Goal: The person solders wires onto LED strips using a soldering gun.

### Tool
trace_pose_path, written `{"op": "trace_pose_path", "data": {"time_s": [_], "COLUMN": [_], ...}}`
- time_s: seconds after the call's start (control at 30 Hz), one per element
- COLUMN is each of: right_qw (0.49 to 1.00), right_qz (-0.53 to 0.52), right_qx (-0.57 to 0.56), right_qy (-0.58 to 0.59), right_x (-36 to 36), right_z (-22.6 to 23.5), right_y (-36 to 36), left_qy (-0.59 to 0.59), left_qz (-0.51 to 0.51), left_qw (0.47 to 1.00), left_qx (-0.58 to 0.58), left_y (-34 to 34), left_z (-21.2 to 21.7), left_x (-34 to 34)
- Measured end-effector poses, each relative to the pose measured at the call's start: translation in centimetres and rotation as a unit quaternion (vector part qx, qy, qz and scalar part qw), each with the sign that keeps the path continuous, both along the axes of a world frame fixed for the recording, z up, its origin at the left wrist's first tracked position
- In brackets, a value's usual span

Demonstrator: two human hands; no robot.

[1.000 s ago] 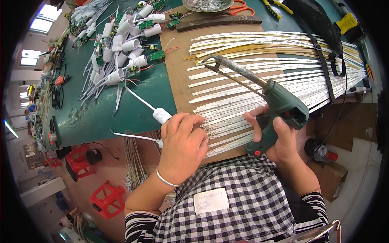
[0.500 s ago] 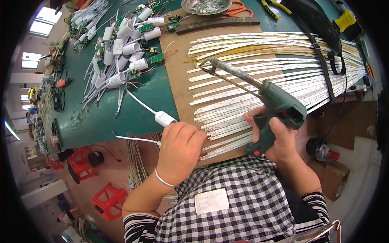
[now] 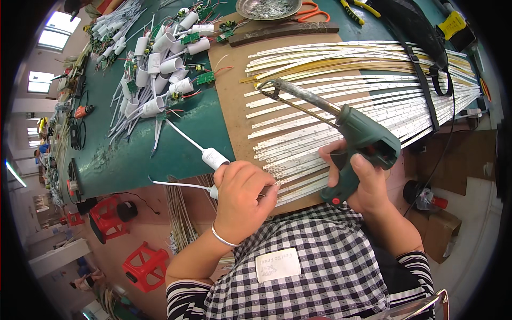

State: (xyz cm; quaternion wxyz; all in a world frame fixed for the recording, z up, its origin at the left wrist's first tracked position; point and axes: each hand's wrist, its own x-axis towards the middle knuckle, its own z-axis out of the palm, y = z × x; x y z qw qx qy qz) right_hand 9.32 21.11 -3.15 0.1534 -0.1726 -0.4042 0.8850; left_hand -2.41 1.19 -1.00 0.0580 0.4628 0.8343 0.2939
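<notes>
**Left hand slides down the strips**

The left hand (image 3: 242,200) now sits lower, at the near ends of the white light strips (image 3: 341,106), fingers curled and pressing one flat on the brown board (image 3: 234,101), likely to stop it sliding. The right hand (image 3: 362,181) grips the green soldering gun (image 3: 352,144) tight, its tip (image 3: 265,88) pointing away over the strips, well apart from the left hand. A white plug (image 3: 215,158) lies just beside that hand on the table (image 3: 160,154).

A white rectangular label (image 3: 277,264) sits on the person's black-and-white checked apron, at six o'clock. A brown cardboard box (image 3: 441,234) stands on the floor at four o'clock, below the table's edge. No screens or signs show.
</notes>
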Motion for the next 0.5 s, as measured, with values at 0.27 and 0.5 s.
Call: {"op": "trace_pose_path", "data": {"time_s": [0.27,0.5], "right_qw": [1.0,1.0], "right_qz": [0.007,0.005], "right_qx": [-0.001,0.0], "right_qy": [-0.001,-0.011], "right_x": [-0.02,0.0], "right_z": [-0.01,0.08], "right_y": [0.13,0.03], "left_qy": [-0.001,0.014], "left_qz": [0.002,0.011], "left_qw": [1.0,1.0], "left_qx": [0.011,-0.017], "left_y": [0.05,0.28], "left_z": [-0.06,-0.19], "left_x": [0.21,0.24]}}
